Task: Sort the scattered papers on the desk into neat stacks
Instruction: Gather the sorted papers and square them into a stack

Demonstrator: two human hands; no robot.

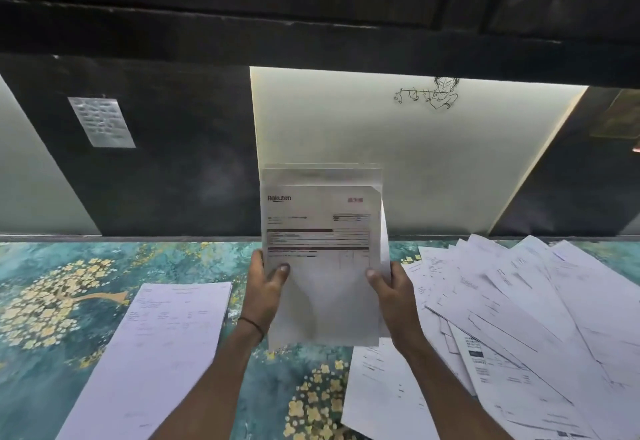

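Right now both hands hold a small bundle of papers (320,252) upright in the middle of the frame, lifted clear of the tabletop (52,266). Its top sheet bears a "Rakuten" heading at its upper left and dark ruled bands across its middle; the edges of the sheets behind it stick out unevenly along the top and right side. The left hand (265,287) grips the bundle's lower left edge, thumb pressed on the front and fingers (257,259) curled shut behind it, with a thin dark band (252,323) round the wrist. The right hand (393,292) clamps the lower right edge the same way, thumb on the front, the rest hidden behind the paper. On the teal, flower-patterned tabletop, a neat stack (152,356) lies at lower left, its edges squared. At right a loose heap of sheets (519,318) fans out, overlapping at many angles and running off the frame's right edge. Behind, a pale lit panel (398,135) carries a line drawing (429,93) near its top, and a small printed note (102,121) hangs on the dark wall at upper left.
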